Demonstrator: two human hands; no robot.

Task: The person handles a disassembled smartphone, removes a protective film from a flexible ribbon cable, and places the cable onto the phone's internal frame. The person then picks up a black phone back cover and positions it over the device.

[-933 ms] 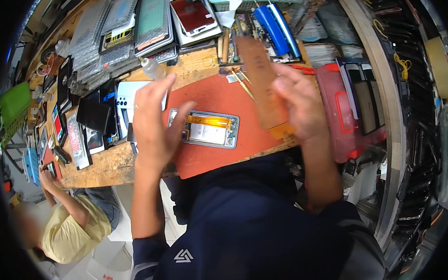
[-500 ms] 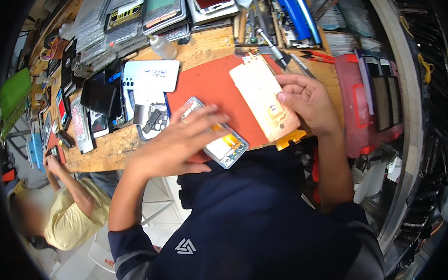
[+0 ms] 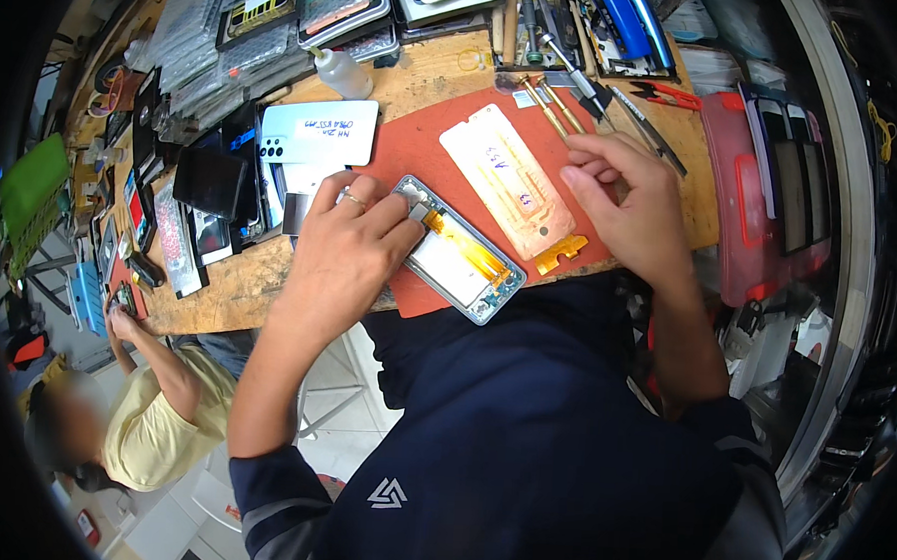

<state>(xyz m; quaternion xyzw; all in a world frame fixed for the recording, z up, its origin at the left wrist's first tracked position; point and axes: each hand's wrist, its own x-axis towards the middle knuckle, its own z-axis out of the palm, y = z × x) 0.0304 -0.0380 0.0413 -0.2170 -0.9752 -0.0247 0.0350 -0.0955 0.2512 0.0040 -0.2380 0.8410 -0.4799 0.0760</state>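
Note:
An opened phone (image 3: pixel 462 257), its frame showing orange flex cables and a white inner area, lies tilted on the red-orange mat (image 3: pixel 415 128). Bent over its upper left edge, my left hand (image 3: pixel 350 246) has its fingers closed on the frame's corner; the fingertips are partly hidden. Right of the phone lies a flat peach-coloured phone screen panel (image 3: pixel 498 167) with handwriting and an orange flex cable at its lower end. My right hand (image 3: pixel 632 198) hovers beside this panel, thumb apart from half-curled fingers, nothing visible in it. Near its fingertips are two brass-coloured screwdrivers (image 3: pixel 551 109).
A pale blue phone back cover (image 3: pixel 320 131) and a dropper bottle (image 3: pixel 342 75) stand left of the mat. Red-handled pliers (image 3: pixel 667 95), tweezers (image 3: pixel 645 128) and a red case (image 3: pixel 737 203) lie right. Bubble-wrapped screens pile up behind. Another person in yellow (image 3: pixel 173 408) works at lower left.
My right hand has let go of the screen panel, which now rests on the mat. My left hand has moved from over the phone to its upper left edge. The view has shifted slightly.

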